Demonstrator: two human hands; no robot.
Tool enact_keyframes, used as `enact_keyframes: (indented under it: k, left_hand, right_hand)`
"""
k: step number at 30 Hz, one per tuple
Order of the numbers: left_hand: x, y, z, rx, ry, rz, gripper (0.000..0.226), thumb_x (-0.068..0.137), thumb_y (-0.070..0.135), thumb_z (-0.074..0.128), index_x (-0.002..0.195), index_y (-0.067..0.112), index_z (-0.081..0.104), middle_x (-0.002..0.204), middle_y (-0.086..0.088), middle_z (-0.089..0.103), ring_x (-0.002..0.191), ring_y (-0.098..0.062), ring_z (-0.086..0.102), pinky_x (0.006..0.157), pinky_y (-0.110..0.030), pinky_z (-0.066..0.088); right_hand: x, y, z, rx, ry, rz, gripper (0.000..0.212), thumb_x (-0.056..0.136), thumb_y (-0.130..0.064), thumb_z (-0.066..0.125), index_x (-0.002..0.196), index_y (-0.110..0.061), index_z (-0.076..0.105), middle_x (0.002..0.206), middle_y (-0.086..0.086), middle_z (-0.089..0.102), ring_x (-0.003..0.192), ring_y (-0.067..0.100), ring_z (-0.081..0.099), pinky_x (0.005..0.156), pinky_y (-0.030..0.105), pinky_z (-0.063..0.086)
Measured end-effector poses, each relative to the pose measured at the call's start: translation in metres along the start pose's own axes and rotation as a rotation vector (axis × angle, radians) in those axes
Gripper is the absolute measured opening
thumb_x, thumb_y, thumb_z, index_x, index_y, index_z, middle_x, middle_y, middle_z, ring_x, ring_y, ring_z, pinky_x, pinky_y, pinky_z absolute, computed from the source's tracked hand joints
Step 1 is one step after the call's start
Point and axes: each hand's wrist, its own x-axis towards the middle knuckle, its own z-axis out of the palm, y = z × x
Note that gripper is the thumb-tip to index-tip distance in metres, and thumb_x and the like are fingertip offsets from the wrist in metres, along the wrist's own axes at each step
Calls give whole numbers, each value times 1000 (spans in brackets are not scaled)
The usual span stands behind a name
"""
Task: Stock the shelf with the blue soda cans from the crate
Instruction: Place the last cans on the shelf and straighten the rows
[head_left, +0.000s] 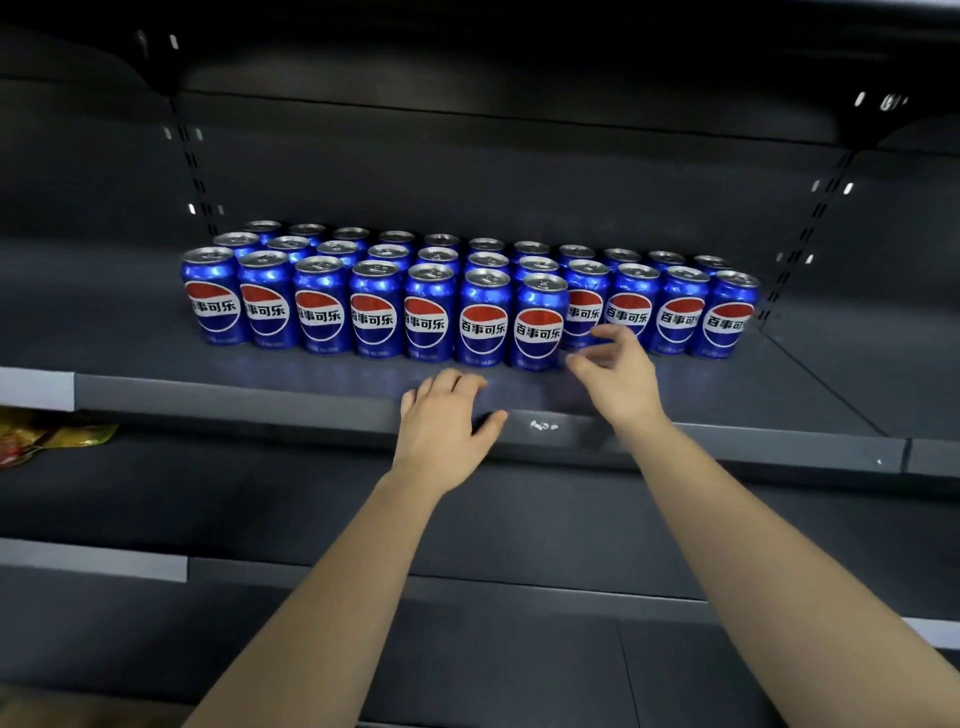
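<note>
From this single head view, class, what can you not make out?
Head view:
- Rear cans: bodies hidden by front rows; only tops show.
- Right hand fingertips: motion-blurred; contact with the nearest can unclear.
- Yellow packet on the lower shelf: cut off by the left edge.
- Crate: outside the frame.

Blue cans read "百事可乐" on the logo.
</note>
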Motion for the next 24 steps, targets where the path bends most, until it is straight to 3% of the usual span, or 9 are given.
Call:
enact_keyframes:
  k: [3,9,12,16,21,24]
  left_hand:
    - [-21,18,2,-32,9,23,46,92,44,53,133,22,48,135,2,45,125,-19,41,110,-37,26]
    - [-76,57,20,-19,-27,21,44,93,40,53,133,21,49,140,0,45,135,-20,36,117,-39,14]
    - [-114,77,35,-33,-86,-18,44,93,40,52,132,21,50,140,1,45,133,-19,38,117,-39,12]
    - [-171,101,58,-17,-239,-84,45,95,42,49,135,23,46,141,2,42,129,-20,41,117,-41,11]
    - [-230,114,82,-6,-349,-154,44,93,41,51,135,26,46,139,4,43,129,-20,41,115,-41,15]
    - [-256,112,94,6,-418,-196,46,93,40,53,136,26,45,139,3,42,129,-20,41,114,-39,17]
  right_hand:
    - [-15,-1,-21,276,-13,86,24,87,-8,62,109,-12,55,97,10,67,79,20,68,85,36,57]
    - [-67,24,-68,293,-74,52,14,90,-1,55,97,-14,56,88,12,65,72,20,66,72,28,57]
    - [-99,63,-91,190,-125,85,14,89,-1,56,98,-12,57,85,12,64,68,17,66,68,27,56]
    - [-147,133,-124,-58,-220,178,15,80,-13,62,87,-26,62,81,4,68,73,22,64,78,41,55]
    - [-204,210,-148,-229,-302,321,14,85,-12,65,96,-20,64,85,4,66,81,19,60,76,27,46]
    - [-231,245,-152,-300,-347,406,22,83,-10,65,103,-17,66,90,2,66,90,19,61,83,25,45]
